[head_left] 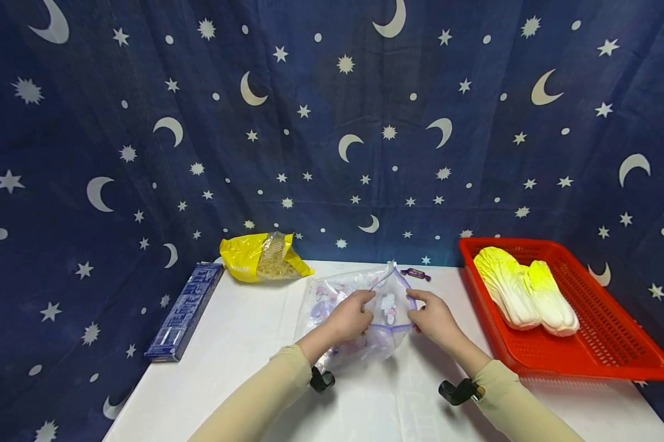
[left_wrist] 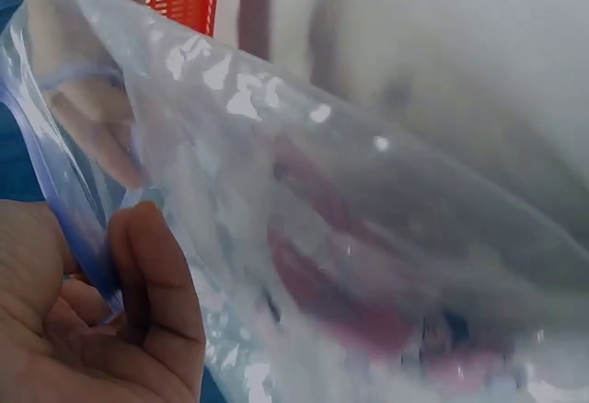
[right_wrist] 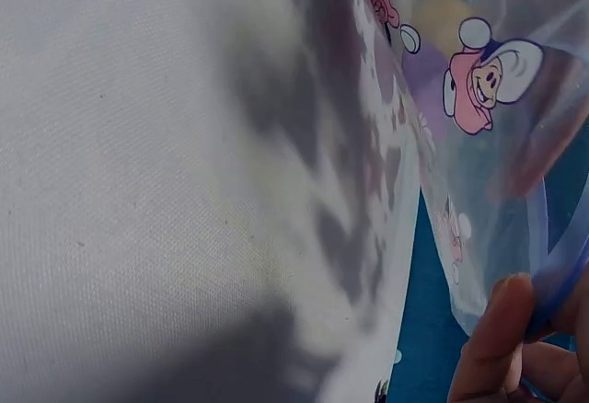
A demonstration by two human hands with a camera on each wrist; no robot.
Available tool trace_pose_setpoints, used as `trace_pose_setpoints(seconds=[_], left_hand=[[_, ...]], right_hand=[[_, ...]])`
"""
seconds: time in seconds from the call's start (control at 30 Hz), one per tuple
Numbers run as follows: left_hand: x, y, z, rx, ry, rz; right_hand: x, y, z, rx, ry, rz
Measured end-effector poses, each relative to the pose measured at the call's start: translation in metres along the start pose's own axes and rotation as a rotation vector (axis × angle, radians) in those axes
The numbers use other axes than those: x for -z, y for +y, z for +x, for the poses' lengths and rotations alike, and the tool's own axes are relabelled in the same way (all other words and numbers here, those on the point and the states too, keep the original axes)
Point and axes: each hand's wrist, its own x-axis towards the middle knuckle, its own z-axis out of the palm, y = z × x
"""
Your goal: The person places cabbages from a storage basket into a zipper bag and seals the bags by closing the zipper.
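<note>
A clear zip bag (head_left: 332, 301) with cartoon prints and a purple seal strip lies tilted up from the middle of the white table, its mouth spread apart. My left hand (head_left: 351, 316) pinches one side of the mouth between thumb and fingers, seen close in the left wrist view (left_wrist: 138, 302). The opposite side is pinched by my right hand (head_left: 434, 316), whose fingertips (right_wrist: 511, 311) show on the purple strip in the right wrist view. Pinkish and purple shapes show through the plastic; whether they are prints or contents I cannot tell.
Right of the hands stands a red basket (head_left: 613, 319) with two Chinese cabbages (head_left: 522, 288). A small purple-wrapped candy (head_left: 416, 274) lies behind the bag. At the back left are a yellow pasta packet (head_left: 246, 258) and a long blue box (head_left: 185, 313). A starry curtain (head_left: 321, 92) hangs behind.
</note>
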Motion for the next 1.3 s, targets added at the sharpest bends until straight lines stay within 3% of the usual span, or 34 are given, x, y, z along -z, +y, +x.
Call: trace_pose_setpoints(seconds=[0.23,0.53,0.77,0.87,1.07,1.2,1.3], left_hand=[[0.012,-0.004,-0.002,-0.007,0.032,0.137],[0.02,-0.011,-0.006,0.006,0.052,0.132],[0.022,-0.012,-0.01,-0.01,0.051,0.123],[0.021,-0.012,-0.011,-0.015,0.039,0.077],[0.015,-0.016,-0.01,0.019,0.045,-0.185],[0.014,-0.02,-0.009,0.032,0.07,-0.311],[0.015,-0.022,-0.01,0.019,0.082,-0.278]], right_hand=[[0.002,0.003,0.002,-0.018,0.003,-0.022],[0.006,0.004,0.003,0.038,0.028,-0.096],[0.009,-0.001,0.002,0.084,0.047,-0.218],[0.008,-0.002,0.001,0.046,0.023,-0.173],[0.004,0.002,-0.002,0.018,-0.003,-0.01],[0.004,0.003,-0.003,0.056,0.021,-0.04],[0.005,0.004,-0.002,0.109,0.046,-0.11]])
